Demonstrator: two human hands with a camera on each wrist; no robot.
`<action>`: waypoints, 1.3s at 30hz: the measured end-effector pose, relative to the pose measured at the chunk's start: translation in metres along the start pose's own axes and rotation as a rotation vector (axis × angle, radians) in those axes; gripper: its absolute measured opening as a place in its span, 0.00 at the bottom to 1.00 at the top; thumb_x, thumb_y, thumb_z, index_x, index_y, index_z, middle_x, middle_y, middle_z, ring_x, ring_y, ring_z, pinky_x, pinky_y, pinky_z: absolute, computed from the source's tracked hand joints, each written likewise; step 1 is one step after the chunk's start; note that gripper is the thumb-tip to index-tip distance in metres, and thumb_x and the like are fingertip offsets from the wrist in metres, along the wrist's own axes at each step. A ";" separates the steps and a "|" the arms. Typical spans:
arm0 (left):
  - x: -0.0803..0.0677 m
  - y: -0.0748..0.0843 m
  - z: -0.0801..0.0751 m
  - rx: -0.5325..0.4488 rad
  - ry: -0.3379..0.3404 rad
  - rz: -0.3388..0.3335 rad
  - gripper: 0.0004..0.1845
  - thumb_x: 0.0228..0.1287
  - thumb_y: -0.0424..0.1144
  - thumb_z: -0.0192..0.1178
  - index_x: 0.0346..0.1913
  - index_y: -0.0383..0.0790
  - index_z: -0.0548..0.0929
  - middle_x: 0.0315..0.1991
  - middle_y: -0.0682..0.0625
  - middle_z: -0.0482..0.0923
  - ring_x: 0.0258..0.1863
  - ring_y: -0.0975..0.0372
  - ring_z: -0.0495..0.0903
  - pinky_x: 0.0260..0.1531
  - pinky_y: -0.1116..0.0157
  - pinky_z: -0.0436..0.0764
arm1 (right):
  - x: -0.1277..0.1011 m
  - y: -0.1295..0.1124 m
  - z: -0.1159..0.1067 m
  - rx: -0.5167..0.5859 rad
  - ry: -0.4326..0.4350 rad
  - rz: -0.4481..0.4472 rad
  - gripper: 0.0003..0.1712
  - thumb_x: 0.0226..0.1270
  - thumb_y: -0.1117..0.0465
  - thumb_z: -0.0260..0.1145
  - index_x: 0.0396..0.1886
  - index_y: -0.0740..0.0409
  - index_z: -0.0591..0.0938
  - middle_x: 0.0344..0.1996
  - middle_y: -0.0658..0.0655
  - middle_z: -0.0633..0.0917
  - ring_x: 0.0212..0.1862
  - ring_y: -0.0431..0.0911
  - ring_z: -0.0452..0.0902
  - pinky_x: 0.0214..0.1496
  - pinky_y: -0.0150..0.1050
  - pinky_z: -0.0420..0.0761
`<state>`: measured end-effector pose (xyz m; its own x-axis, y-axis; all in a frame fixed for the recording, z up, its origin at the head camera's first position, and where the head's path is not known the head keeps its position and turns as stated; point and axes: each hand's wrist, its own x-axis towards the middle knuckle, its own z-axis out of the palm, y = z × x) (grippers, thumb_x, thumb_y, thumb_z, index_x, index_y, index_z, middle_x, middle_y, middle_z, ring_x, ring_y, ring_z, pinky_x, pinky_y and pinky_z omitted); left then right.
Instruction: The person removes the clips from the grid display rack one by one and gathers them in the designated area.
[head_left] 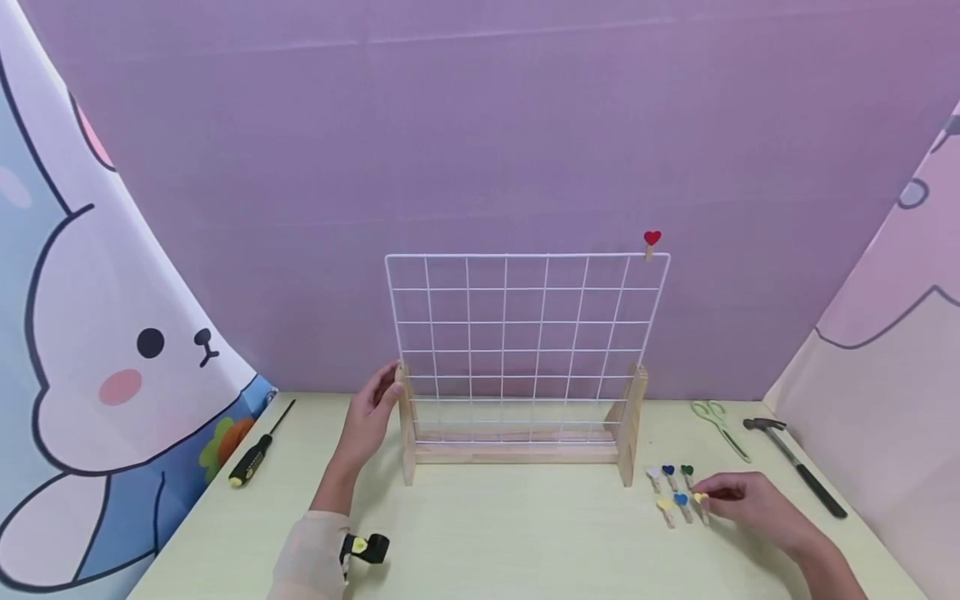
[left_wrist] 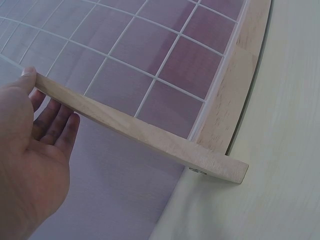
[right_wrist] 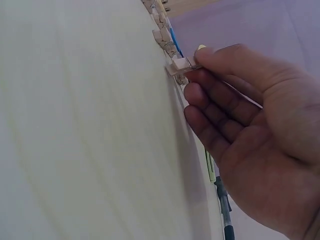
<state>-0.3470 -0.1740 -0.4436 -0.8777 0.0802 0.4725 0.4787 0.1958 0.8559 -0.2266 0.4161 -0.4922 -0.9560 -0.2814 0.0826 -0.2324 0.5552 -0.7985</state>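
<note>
A white wire grid panel stands upright in a wooden stand at the middle of the table. My left hand grips the top of the stand's left upright, thumb on one side and fingers on the other. At the right, my right hand pinches a small wooden clothespin with a yellow heart between thumb and index finger, low over the table. Several other heart clothespins lie beside it in two rows. A clothespin with a red heart is clipped on the grid's top right edge.
Green-handled scissors and a hammer lie on the right of the table. A screwdriver lies at the left. Behind the table hangs a purple cloth, with printed cloths on both sides.
</note>
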 end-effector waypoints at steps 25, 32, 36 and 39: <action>0.000 -0.001 0.000 -0.022 -0.005 -0.005 0.26 0.81 0.40 0.53 0.76 0.35 0.68 0.68 0.34 0.75 0.57 0.77 0.76 0.60 0.83 0.75 | 0.003 0.010 0.002 -0.089 0.052 -0.033 0.13 0.68 0.65 0.71 0.50 0.66 0.87 0.42 0.52 0.90 0.40 0.29 0.81 0.39 0.28 0.85; 0.000 0.001 0.000 -0.025 -0.003 -0.003 0.26 0.81 0.39 0.53 0.75 0.34 0.68 0.67 0.34 0.75 0.56 0.77 0.77 0.59 0.83 0.76 | 0.004 0.010 0.004 -0.076 0.064 -0.038 0.13 0.67 0.65 0.72 0.49 0.66 0.87 0.42 0.52 0.89 0.40 0.31 0.81 0.39 0.29 0.85; 0.000 0.001 0.000 -0.027 -0.003 -0.002 0.26 0.81 0.39 0.54 0.75 0.34 0.68 0.67 0.34 0.75 0.56 0.76 0.77 0.59 0.83 0.76 | 0.003 0.011 0.003 -0.086 0.064 -0.045 0.13 0.67 0.65 0.72 0.49 0.66 0.87 0.42 0.54 0.90 0.40 0.30 0.82 0.39 0.29 0.85; 0.000 0.000 0.000 -0.025 -0.006 0.001 0.26 0.81 0.39 0.53 0.75 0.35 0.68 0.67 0.34 0.75 0.57 0.76 0.77 0.59 0.82 0.76 | 0.001 0.011 0.002 -0.095 0.061 -0.022 0.14 0.68 0.63 0.72 0.51 0.64 0.87 0.45 0.58 0.90 0.42 0.28 0.82 0.41 0.28 0.85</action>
<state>-0.3473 -0.1738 -0.4438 -0.8775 0.0866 0.4717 0.4796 0.1708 0.8607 -0.2295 0.4205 -0.5015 -0.9589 -0.2480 0.1375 -0.2665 0.6221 -0.7362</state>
